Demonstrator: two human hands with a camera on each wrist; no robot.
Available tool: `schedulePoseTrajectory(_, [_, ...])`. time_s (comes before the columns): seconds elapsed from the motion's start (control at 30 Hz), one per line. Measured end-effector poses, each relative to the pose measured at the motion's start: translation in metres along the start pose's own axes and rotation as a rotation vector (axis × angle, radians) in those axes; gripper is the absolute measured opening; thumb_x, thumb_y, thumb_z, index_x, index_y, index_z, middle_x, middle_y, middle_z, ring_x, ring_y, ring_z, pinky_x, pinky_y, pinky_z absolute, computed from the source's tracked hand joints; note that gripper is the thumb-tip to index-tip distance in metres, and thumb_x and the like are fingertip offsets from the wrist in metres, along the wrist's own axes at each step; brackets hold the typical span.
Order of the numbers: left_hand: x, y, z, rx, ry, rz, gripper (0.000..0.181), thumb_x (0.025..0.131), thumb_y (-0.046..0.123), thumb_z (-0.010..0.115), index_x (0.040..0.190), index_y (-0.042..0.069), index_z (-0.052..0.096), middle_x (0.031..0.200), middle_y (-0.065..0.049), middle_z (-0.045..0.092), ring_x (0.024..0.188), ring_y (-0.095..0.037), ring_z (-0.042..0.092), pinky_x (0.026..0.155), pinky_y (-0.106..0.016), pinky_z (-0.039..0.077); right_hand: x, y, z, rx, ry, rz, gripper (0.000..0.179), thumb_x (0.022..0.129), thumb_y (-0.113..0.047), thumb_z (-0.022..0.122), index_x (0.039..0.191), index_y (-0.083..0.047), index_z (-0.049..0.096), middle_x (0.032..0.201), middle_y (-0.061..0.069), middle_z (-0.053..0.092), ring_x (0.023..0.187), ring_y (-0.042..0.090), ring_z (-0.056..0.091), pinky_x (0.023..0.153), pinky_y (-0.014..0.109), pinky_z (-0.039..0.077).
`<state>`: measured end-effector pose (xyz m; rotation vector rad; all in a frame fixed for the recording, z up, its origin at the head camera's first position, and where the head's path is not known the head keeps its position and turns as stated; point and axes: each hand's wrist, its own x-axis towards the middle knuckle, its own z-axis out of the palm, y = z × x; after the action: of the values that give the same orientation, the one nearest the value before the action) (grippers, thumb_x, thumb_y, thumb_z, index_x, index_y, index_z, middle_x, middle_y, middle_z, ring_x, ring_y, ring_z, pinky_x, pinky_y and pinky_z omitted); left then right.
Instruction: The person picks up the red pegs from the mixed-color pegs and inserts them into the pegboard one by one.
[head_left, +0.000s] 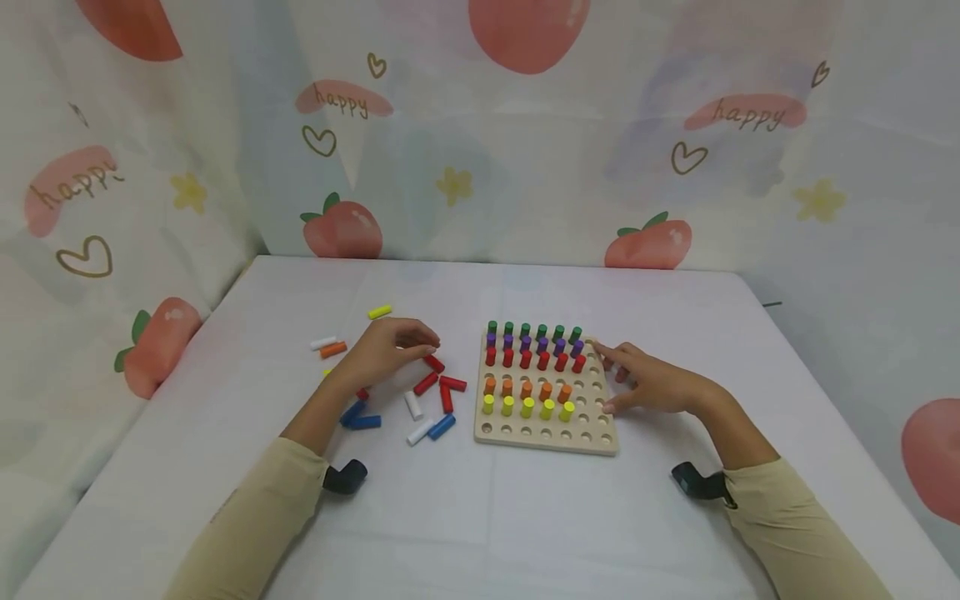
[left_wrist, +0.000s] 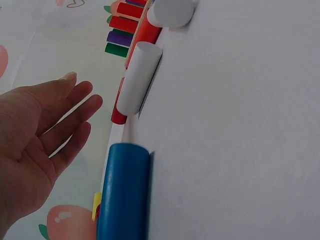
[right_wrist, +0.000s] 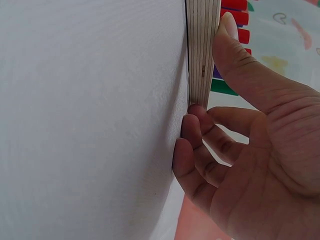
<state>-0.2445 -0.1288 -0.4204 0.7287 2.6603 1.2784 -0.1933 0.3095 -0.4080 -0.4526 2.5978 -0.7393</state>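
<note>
The left hand (head_left: 382, 354) is being held empty over the table (head_left: 495, 517), its fingers relaxed and slightly parted. Just beneath and beside its fingertips, loose red pegs (head_left: 453, 384) are being overhung; nearer the wearer than that hand, white pegs (head_left: 413, 406) and blue pegs (head_left: 442, 427) are lying. The pegboard (head_left: 536, 442) is being touched along its right edge by the right hand (head_left: 652, 382) — thumb and forefinger set wide apart, the forefinger at the far corner. Left of that hand, green, purple, red, orange and yellow rows of upright pegs (head_left: 527, 360) are being borne by the board.
</note>
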Motion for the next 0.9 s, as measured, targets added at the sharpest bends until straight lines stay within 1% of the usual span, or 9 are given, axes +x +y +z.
schedulePoseTrajectory(0.17, [-0.014, -0.011, -0.014, 0.013, 0.019, -0.011, 0.014, 0.097, 0.017, 0.076, 0.11, 0.015, 0.077, 0.102, 0.004, 0.075, 0.102, -0.019, 0.069, 0.093, -0.041, 0.056, 0.003, 0.002, 0.003, 0.008, -0.006, -0.014, 0.105, 0.086, -0.038, 0.084, 0.164, -0.005, 0.022, 0.129, 0.013, 0.046, 0.11, 0.028, 0.048, 0.091, 0.04, 0.052])
schedulePoseTrajectory(0.33, [-0.025, -0.025, -0.024, 0.049, -0.001, -0.024, 0.015, 0.098, 0.018, 0.075, 0.112, 0.013, 0.077, 0.103, 0.004, 0.075, 0.103, -0.02, 0.069, 0.094, -0.042, 0.056, 0.003, 0.002, 0.003, 0.002, -0.012, -0.006, 0.106, 0.086, -0.038, 0.085, 0.164, -0.005, 0.022, 0.129, 0.012, 0.046, 0.11, 0.028, 0.048, 0.09, 0.04, 0.053])
schedulePoseTrajectory(0.4, [-0.028, -0.028, -0.027, 0.058, -0.007, -0.035, 0.016, 0.098, 0.018, 0.075, 0.113, 0.014, 0.077, 0.103, 0.005, 0.075, 0.104, -0.02, 0.069, 0.093, -0.043, 0.056, 0.003, 0.002, 0.002, -0.002, -0.012, -0.001, 0.106, 0.086, -0.038, 0.085, 0.164, -0.005, 0.021, 0.13, 0.013, 0.045, 0.11, 0.028, 0.048, 0.09, 0.04, 0.053])
schedulePoseTrajectory(0.57, [-0.033, -0.03, -0.037, 0.06, -0.004, -0.053, 0.015, 0.097, 0.017, 0.076, 0.112, 0.014, 0.077, 0.102, 0.004, 0.075, 0.104, -0.023, 0.069, 0.092, -0.044, 0.057, 0.003, 0.001, 0.001, -0.001, -0.005, -0.002, 0.106, 0.085, -0.037, 0.085, 0.164, -0.005, 0.021, 0.132, 0.013, 0.045, 0.111, 0.029, 0.048, 0.09, 0.04, 0.053])
schedulePoseTrajectory(0.67, [-0.034, -0.032, -0.043, 0.07, -0.013, -0.066, 0.016, 0.097, 0.017, 0.076, 0.112, 0.013, 0.077, 0.103, 0.003, 0.075, 0.104, -0.022, 0.07, 0.091, -0.042, 0.058, 0.002, 0.001, 0.0, 0.001, -0.006, -0.005, 0.106, 0.086, -0.037, 0.085, 0.164, -0.005, 0.021, 0.132, 0.014, 0.045, 0.111, 0.029, 0.048, 0.09, 0.04, 0.053])
schedulePoseTrajectory(0.8, [-0.037, -0.038, -0.051, 0.065, -0.024, -0.086, 0.015, 0.098, 0.016, 0.075, 0.113, 0.013, 0.077, 0.103, 0.003, 0.075, 0.101, -0.021, 0.07, 0.085, -0.038, 0.06, 0.001, 0.002, -0.001, -0.005, -0.005, -0.004, 0.105, 0.086, -0.037, 0.085, 0.164, -0.006, 0.021, 0.131, 0.013, 0.045, 0.111, 0.029, 0.048, 0.09, 0.04, 0.052])
schedulePoseTrajectory(0.9, [-0.04, -0.044, -0.056, 0.056, -0.035, -0.083, 0.014, 0.098, 0.016, 0.075, 0.112, 0.014, 0.076, 0.103, 0.002, 0.075, 0.1, -0.021, 0.07, 0.086, -0.039, 0.059, 0.001, 0.003, -0.001, -0.003, -0.006, -0.002, 0.105, 0.086, -0.037, 0.085, 0.165, -0.007, 0.021, 0.13, 0.013, 0.045, 0.111, 0.029, 0.048, 0.09, 0.04, 0.052])
